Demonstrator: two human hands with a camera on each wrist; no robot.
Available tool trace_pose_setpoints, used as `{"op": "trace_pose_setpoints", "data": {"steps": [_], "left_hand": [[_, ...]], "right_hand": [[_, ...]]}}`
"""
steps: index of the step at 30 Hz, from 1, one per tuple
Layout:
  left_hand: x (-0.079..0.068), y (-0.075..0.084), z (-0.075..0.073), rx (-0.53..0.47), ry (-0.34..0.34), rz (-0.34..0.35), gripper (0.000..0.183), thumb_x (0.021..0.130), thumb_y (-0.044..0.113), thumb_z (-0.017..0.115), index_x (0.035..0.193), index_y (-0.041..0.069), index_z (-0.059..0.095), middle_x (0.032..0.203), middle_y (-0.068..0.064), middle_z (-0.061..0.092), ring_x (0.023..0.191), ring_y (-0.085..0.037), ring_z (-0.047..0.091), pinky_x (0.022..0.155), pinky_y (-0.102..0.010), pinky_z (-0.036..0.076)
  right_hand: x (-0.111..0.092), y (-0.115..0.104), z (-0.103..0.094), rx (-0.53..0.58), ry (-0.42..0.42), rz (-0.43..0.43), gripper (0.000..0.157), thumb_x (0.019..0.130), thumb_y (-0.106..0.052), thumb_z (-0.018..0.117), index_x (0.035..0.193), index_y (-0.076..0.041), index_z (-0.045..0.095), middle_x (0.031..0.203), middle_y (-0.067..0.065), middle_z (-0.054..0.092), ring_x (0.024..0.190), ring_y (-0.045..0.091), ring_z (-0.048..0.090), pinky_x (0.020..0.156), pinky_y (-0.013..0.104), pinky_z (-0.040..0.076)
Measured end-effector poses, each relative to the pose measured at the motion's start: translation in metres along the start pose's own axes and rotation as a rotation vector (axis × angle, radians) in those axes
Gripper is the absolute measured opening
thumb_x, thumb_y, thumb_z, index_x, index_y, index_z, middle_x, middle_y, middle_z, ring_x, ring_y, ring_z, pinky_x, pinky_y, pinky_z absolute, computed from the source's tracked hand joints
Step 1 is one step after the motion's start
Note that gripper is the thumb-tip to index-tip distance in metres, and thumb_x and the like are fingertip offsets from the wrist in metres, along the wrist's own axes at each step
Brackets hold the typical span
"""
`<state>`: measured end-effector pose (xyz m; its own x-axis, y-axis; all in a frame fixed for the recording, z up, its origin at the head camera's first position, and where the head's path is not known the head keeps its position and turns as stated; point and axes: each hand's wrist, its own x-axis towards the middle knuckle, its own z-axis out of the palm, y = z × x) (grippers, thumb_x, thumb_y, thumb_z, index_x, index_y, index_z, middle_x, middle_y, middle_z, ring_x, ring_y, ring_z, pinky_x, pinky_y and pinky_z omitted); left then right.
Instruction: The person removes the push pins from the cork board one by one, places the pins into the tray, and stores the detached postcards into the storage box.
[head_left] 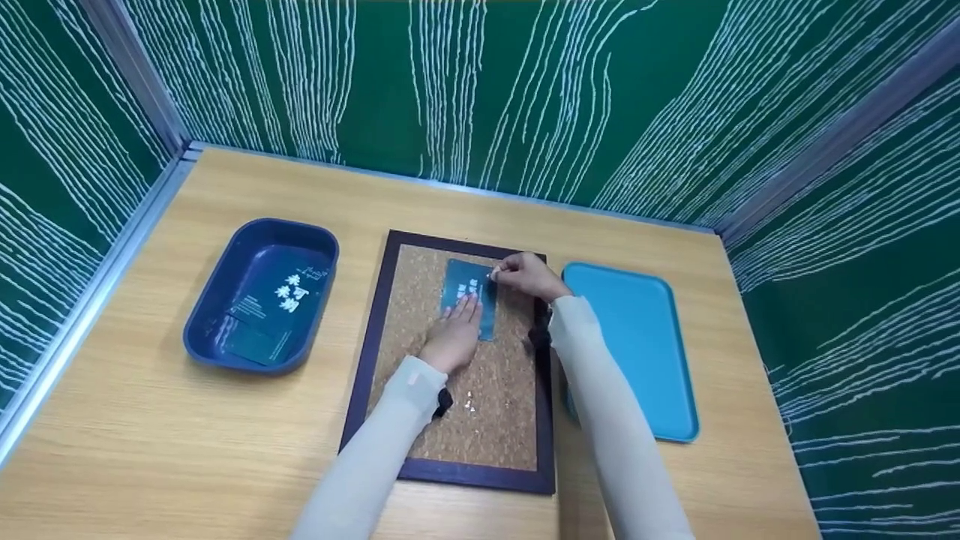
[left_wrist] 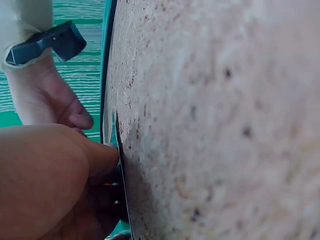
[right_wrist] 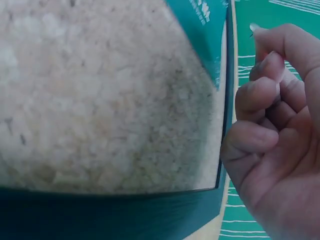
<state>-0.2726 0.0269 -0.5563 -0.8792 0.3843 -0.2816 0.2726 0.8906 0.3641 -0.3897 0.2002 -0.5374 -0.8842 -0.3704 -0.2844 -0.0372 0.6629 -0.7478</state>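
Note:
A green card (head_left: 486,315) with white lettering lies on the upper part of a dark-framed cork board (head_left: 427,435). My left hand (head_left: 452,337) rests on it with extended fingers, pressing its lower part and covering some print. The left hand's thumb side (left_wrist: 102,157) lies along the card's edge in the left wrist view. Near the card's upper right corner, my right hand (head_left: 532,276) pinches a small clear push pin (right_wrist: 254,27), its other fingers curled in. Several tiny shiny pins (head_left: 469,403) lie loose on the lower cork.
On the left stands a dark blue bin (head_left: 196,330) with more green cards (head_left: 289,292) inside. A turquoise tray (head_left: 637,352) lies right of the board, partly under the right forearm. Green walls (head_left: 525,97) with white lines enclose the wooden table (head_left: 360,195).

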Motion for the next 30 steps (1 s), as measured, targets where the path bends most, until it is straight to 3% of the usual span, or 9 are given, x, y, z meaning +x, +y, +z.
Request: {"op": "trace_pose_setpoints", "data": {"steps": [10, 13, 18, 28, 30], "left_hand": [[-0.002, 0.001, 0.000, -0.002, -0.004, 0.018, 0.053, 0.103, 0.007, 0.029, 0.154, 0.004, 0.015, 0.163, -0.010, 0.006, 0.150, -0.025, 0.005, 0.122, -0.039, 0.012], [-0.002, 0.000, 0.001, -0.017, -0.009, 0.013, 0.051, 0.104, 0.009, 0.027, 0.154, 0.005, 0.015, 0.163, -0.010, 0.005, 0.151, -0.024, 0.004, 0.122, -0.039, 0.011], [-0.002, 0.000, 0.000, -0.030, -0.017, 0.005, 0.058, 0.099, -0.005, 0.027, 0.154, 0.005, 0.014, 0.163, -0.010, 0.004, 0.151, -0.024, 0.003, 0.122, -0.039, 0.009], [-0.004, 0.000, 0.001, -0.018, -0.001, 0.009, 0.059, 0.098, -0.004, 0.029, 0.154, 0.005, 0.013, 0.163, -0.010, 0.004, 0.150, -0.024, 0.004, 0.122, -0.039, 0.010], [-0.004, 0.000, 0.002, -0.022, -0.001, 0.012, 0.059, 0.098, -0.003, 0.030, 0.154, 0.005, 0.013, 0.163, -0.010, 0.004, 0.150, -0.024, 0.004, 0.122, -0.040, 0.009]], "right_hand": [[-0.018, -0.003, -0.004, 0.029, -0.004, -0.061, 0.025, 0.091, -0.026, 0.064, 0.096, -0.003, 0.072, 0.093, 0.017, 0.069, 0.072, 0.020, 0.055, 0.064, 0.025, 0.046], [-0.024, -0.004, -0.007, 0.021, 0.000, -0.078, 0.023, 0.090, -0.023, 0.063, 0.097, -0.002, 0.071, 0.090, 0.014, 0.068, 0.070, 0.016, 0.053, 0.061, 0.024, 0.044], [-0.033, -0.003, -0.014, 0.019, 0.015, -0.079, 0.024, 0.090, -0.021, 0.063, 0.098, 0.001, 0.070, 0.084, 0.007, 0.065, 0.069, 0.016, 0.052, 0.059, 0.024, 0.042], [-0.056, 0.008, -0.038, 0.026, 0.029, -0.025, 0.028, 0.091, -0.024, 0.063, 0.102, 0.000, 0.070, 0.101, 0.019, 0.068, 0.089, 0.023, 0.056, 0.085, 0.033, 0.046], [-0.061, 0.012, -0.044, 0.025, 0.030, -0.030, 0.029, 0.092, -0.026, 0.063, 0.101, 0.000, 0.070, 0.098, 0.018, 0.067, 0.089, 0.023, 0.055, 0.084, 0.033, 0.045]]}}
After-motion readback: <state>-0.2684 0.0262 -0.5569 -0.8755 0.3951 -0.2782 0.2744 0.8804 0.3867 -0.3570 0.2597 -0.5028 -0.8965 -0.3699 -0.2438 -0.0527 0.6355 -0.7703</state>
